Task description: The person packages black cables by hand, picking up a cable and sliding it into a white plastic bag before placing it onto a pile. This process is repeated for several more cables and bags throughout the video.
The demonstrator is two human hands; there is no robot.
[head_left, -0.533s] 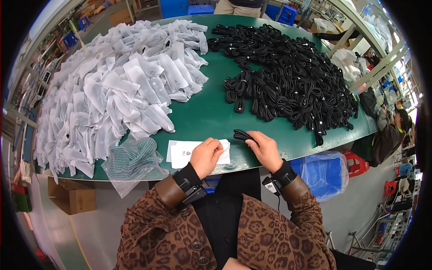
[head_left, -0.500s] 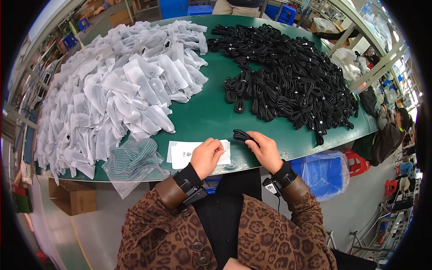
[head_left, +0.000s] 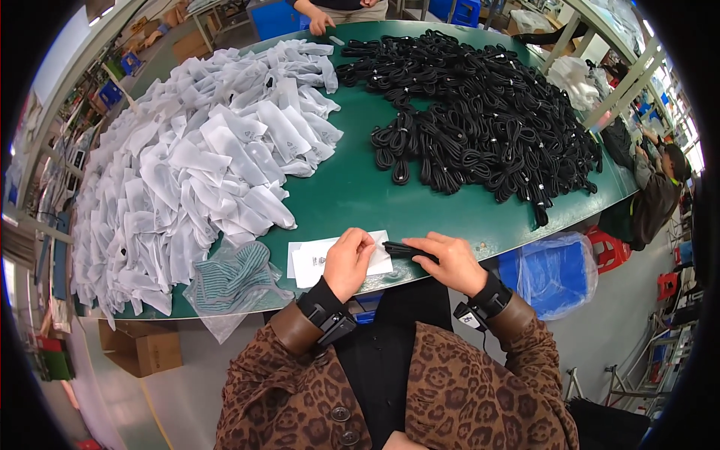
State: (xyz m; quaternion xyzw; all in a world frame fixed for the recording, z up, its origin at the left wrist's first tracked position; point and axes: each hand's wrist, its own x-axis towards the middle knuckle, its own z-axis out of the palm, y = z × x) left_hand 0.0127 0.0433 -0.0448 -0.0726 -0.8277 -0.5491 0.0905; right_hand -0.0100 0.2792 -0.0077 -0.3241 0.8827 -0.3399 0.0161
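Note:
At the near edge of the green table [head_left: 341,199] lies a small stack of flat white bags [head_left: 309,264]. My left hand [head_left: 347,262] is closed in a pinch on the open end of the top bag. A coiled black cable [head_left: 402,250] is gripped in my right hand [head_left: 454,264], fingers along its top. The cable's front end reaches the mouth of the bag, beside my left fingertips; I cannot tell whether it is inside. Left of the stack, a green striped fabric item [head_left: 234,279] sits in a clear plastic bag.
A large heap of filled white bags [head_left: 214,161] covers the table's left side. Bundled black cables [head_left: 487,131] are piled at right. Across the table is another person's hand [head_left: 321,21]. Below the edge stand a cardboard box [head_left: 142,349] and a plastic-lined blue bin [head_left: 551,274].
My right hand has brought the cable left to the bag's mouth and flattened over it. My left hand keeps its pinch. Another person's hand has appeared at the far edge.

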